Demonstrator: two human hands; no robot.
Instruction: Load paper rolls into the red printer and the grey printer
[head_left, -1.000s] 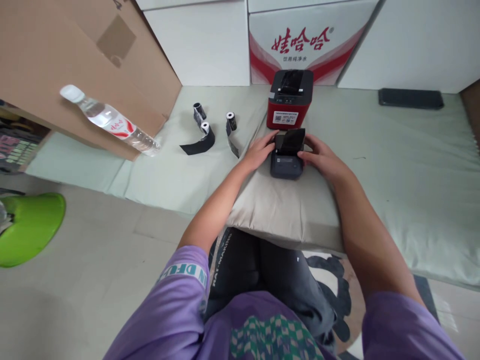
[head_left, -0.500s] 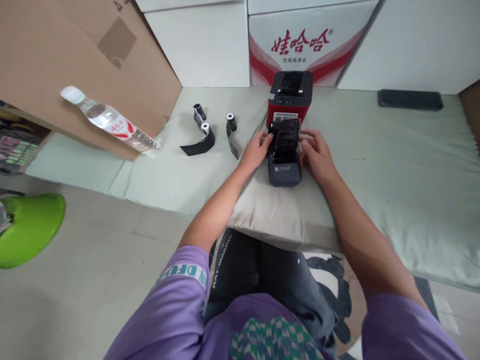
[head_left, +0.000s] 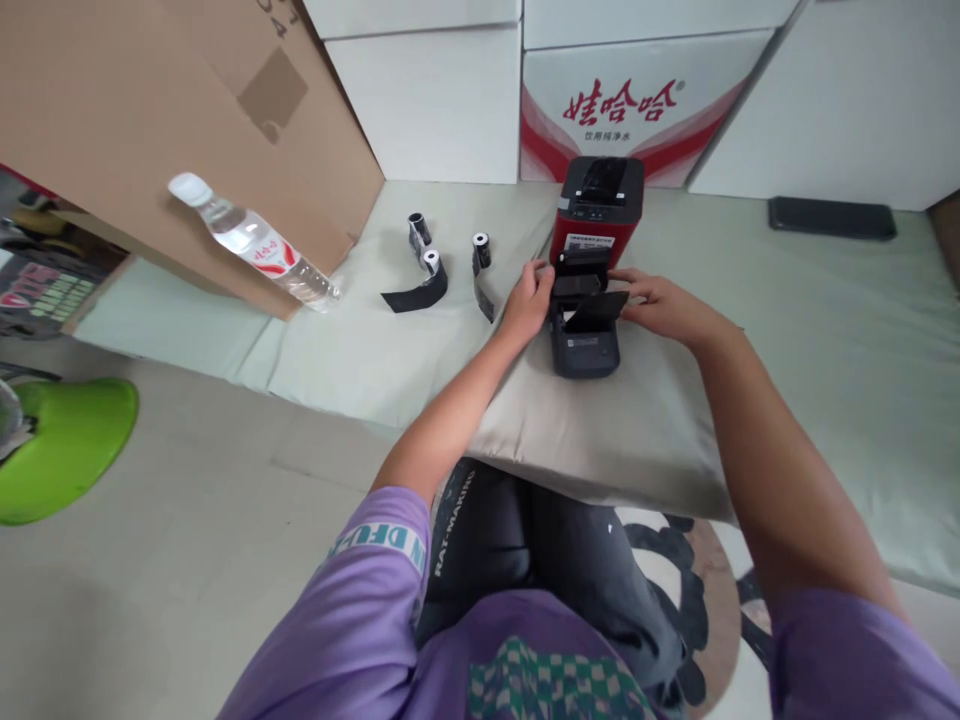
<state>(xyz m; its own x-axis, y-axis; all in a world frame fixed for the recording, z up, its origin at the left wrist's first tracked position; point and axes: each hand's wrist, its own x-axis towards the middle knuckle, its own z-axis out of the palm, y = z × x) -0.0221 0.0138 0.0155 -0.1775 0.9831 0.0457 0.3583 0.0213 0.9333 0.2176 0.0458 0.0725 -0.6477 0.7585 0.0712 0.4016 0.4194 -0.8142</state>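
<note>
A small dark grey label printer (head_left: 586, 355) lies on the pale green cushion with its lid (head_left: 583, 262) raised. My left hand (head_left: 528, 300) is closed on the printer's left side, thumb by the lid's edge. From the printer's front part a strip of black paper (head_left: 598, 312) sticks out to the right. My right hand (head_left: 660, 304) pinches at the strip's right end, its fingertips beside the lid; the exact contact is small and hard to see. Right behind stands a red and black printer (head_left: 600, 205) with a black strip on top.
Several small paper rolls with black tails (head_left: 430, 275) lie left of my left hand. A water bottle (head_left: 259, 245) leans against a cardboard box (head_left: 300, 190). A black phone-like slab (head_left: 832, 217) lies at the back right. White cartons (head_left: 427, 110) line the back.
The black strip, which stood up over the raised lid, now slants low to the right. My right hand has shifted from the printer's right side to the strip's end. The view has moved slightly.
</note>
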